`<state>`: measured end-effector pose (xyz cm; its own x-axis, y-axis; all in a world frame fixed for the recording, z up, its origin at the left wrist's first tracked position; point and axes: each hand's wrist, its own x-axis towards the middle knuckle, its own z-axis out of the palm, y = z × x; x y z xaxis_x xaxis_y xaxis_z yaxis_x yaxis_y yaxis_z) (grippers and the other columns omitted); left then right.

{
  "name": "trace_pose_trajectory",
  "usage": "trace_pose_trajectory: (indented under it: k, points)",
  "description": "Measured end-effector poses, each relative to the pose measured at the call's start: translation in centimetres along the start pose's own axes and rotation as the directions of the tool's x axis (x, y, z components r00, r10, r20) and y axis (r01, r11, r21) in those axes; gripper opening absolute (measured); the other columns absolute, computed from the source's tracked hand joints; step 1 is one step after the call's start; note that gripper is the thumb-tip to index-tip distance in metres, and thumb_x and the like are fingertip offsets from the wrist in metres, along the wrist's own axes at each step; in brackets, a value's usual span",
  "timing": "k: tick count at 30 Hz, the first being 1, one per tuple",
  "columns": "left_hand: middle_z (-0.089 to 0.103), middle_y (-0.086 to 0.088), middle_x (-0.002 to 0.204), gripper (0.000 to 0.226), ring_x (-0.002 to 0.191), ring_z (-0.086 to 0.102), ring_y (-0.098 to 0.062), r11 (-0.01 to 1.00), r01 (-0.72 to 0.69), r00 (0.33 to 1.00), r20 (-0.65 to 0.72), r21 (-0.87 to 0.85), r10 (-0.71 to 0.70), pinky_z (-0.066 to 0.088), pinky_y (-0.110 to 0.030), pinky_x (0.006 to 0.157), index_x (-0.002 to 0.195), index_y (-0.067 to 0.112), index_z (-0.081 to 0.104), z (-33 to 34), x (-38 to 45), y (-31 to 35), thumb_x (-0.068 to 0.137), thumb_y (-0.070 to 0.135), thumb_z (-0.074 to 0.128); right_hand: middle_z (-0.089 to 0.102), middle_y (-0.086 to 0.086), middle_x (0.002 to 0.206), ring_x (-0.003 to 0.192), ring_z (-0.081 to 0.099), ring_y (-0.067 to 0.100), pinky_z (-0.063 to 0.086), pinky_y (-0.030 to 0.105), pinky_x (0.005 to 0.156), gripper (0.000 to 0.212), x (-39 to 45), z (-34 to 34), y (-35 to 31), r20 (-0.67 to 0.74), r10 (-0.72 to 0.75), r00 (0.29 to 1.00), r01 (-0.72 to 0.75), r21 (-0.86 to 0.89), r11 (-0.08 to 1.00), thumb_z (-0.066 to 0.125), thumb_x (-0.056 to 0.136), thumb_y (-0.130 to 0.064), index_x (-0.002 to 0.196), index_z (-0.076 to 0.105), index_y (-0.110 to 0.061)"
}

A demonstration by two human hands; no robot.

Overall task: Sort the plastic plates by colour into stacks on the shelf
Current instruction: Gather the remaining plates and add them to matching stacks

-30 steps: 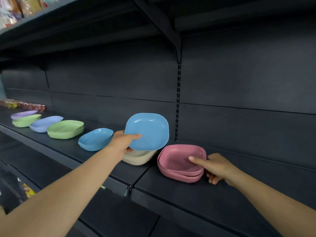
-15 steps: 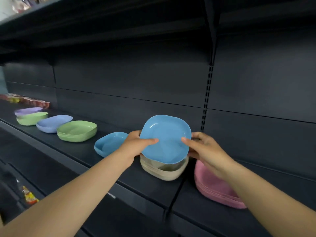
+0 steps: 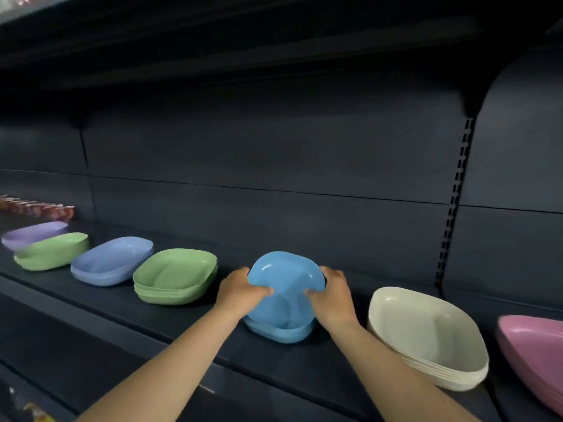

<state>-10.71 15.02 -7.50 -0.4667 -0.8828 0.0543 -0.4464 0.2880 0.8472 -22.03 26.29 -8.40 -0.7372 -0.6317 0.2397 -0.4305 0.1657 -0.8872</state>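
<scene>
Along the dark shelf (image 3: 91,303), starting at the far left, a lilac plate (image 3: 33,234) sat just behind a green plate (image 3: 51,251), then came a periwinkle plate (image 3: 111,263) and a short green stack (image 3: 175,275), each pile apart from the next. At the middle the person's left hand (image 3: 240,289) gripped the left rim of a blue plate (image 3: 285,287), thumb over the inner face and the other fingers hidden behind it, while the right hand (image 3: 330,295) held the opposite rim in the same grip. That plate was tilted toward me, its lower edge dipping into the blue stack (image 3: 278,330) standing on the shelf beneath it. To the right stood a cream stack (image 3: 426,339), and at the edge of view a pink stack (image 3: 536,351). The plates looked like thin, stiff plastic, so I judged them light and a little slick; taking one by two opposite rims seemed the sound way, since a one-sided pinch might let it swing. I guessed it would nest easily once levelled over its own colour.
</scene>
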Motion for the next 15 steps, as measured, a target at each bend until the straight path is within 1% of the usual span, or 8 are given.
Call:
trace_pose_trajectory:
  k: [2, 3, 5, 7, 9, 11, 13, 15]
  points:
    - [0.050, -0.004, 0.115, 0.043, 0.100, 0.055, -0.021, 1.000, -0.008, 1.000, 0.028, 0.028, 0.007, 0.045, -0.030, 0.076, 0.105, 0.010, 0.053, 0.6, 0.9, -0.9, 0.072, 0.029, 0.075, 0.044, -0.010, 0.095, 0.115, 0.044, 0.024, 0.040, 0.036, 0.100, 0.032, 0.2, 0.6, 1.3, -0.015, 0.011, 1.000, -0.013, -0.096, 0.995, 0.053, 0.083, -0.005, 0.112, 0.062, -0.014]
    - [0.043, -0.004, 0.119, 0.048, 0.103, 0.051, -0.021, 1.000, -0.014, 0.999, 0.041, 0.010, 0.013, 0.042, -0.028, 0.077, 0.111, 0.010, 0.049, 0.9, 1.2, -1.3, 0.074, 0.026, 0.074, 0.044, -0.007, 0.105, 0.121, 0.038, 0.024, 0.037, 0.037, 0.105, 0.039, 0.1, 0.8, 1.7, -0.007, 0.057, 0.998, -0.057, -0.071, 0.996, 0.055, 0.083, -0.006, 0.120, 0.058, -0.019]
    - [0.035, -0.002, 0.125, 0.057, 0.103, 0.046, -0.017, 0.995, -0.006, 0.996, 0.088, -0.100, 0.014, 0.037, -0.025, 0.078, 0.123, 0.015, 0.040, 1.2, 1.4, -2.0, 0.077, 0.018, 0.073, 0.039, -0.002, 0.132, 0.129, 0.035, 0.020, 0.035, 0.037, 0.109, 0.059, 0.1, 0.9, 2.1, 0.064, 0.116, 0.991, -0.120, 0.058, 0.991, 0.058, 0.084, -0.006, 0.138, 0.044, -0.026]
    - [0.039, 0.003, 0.129, 0.065, 0.106, 0.047, -0.014, 0.975, -0.010, 0.987, 0.153, -0.222, 0.045, 0.037, -0.022, 0.079, 0.132, 0.024, 0.036, 1.4, 1.6, -2.6, 0.079, 0.010, 0.071, 0.039, -0.007, 0.142, 0.132, 0.038, 0.014, 0.035, 0.032, 0.109, 0.070, 0.1, 0.9, 2.2, 0.172, 0.098, 0.980, -0.129, 0.176, 0.976, 0.054, 0.087, 0.000, 0.146, 0.030, -0.028]
    - [0.051, 0.008, 0.123, 0.058, 0.100, 0.053, -0.006, 0.965, -0.054, 0.973, 0.204, -0.255, 0.108, 0.039, -0.018, 0.071, 0.128, 0.029, 0.044, 1.4, 2.0, -2.8, 0.081, 0.004, 0.067, 0.044, -0.010, 0.141, 0.130, 0.042, 0.011, 0.036, 0.028, 0.107, 0.072, 0.3, 0.8, 2.4, 0.226, 0.083, 0.971, -0.132, 0.213, 0.968, 0.052, 0.087, 0.004, 0.147, 0.028, -0.030]
    - [0.058, 0.013, 0.111, 0.049, 0.090, 0.052, 0.006, 0.959, -0.088, 0.962, 0.226, -0.270, 0.152, 0.038, -0.013, 0.065, 0.118, 0.031, 0.050, 1.3, 2.3, -2.9, 0.082, 0.001, 0.064, 0.049, -0.009, 0.137, 0.128, 0.045, 0.010, 0.038, 0.029, 0.106, 0.072, 0.6, 0.8, 2.7, 0.231, 0.075, 0.970, -0.123, 0.202, 0.972, 0.052, 0.086, 0.006, 0.146, 0.031, -0.029]
    - [0.058, 0.018, 0.105, 0.048, 0.090, 0.052, 0.008, 0.953, -0.103, 0.956, 0.237, -0.284, 0.174, 0.039, -0.013, 0.065, 0.114, 0.034, 0.050, 1.4, 2.5, -3.0, 0.082, 0.000, 0.063, 0.054, -0.009, 0.132, 0.124, 0.048, 0.010, 0.040, 0.030, 0.105, 0.070, 1.0, 0.8, 3.0, 0.227, 0.074, 0.971, -0.121, 0.202, 0.972, 0.052, 0.085, 0.007, 0.142, 0.035, -0.029]
    - [0.059, 0.015, 0.105, 0.047, 0.093, 0.055, 0.003, 0.949, -0.107, 0.952, 0.244, -0.296, 0.183, 0.041, -0.015, 0.068, 0.112, 0.034, 0.051, 1.5, 2.7, -3.2, 0.082, -0.001, 0.062, 0.057, -0.009, 0.127, 0.121, 0.052, 0.010, 0.043, 0.031, 0.103, 0.068, 1.2, 0.8, 3.0, 0.222, 0.079, 0.972, -0.127, 0.213, 0.969, 0.052, 0.084, 0.010, 0.139, 0.039, -0.029]
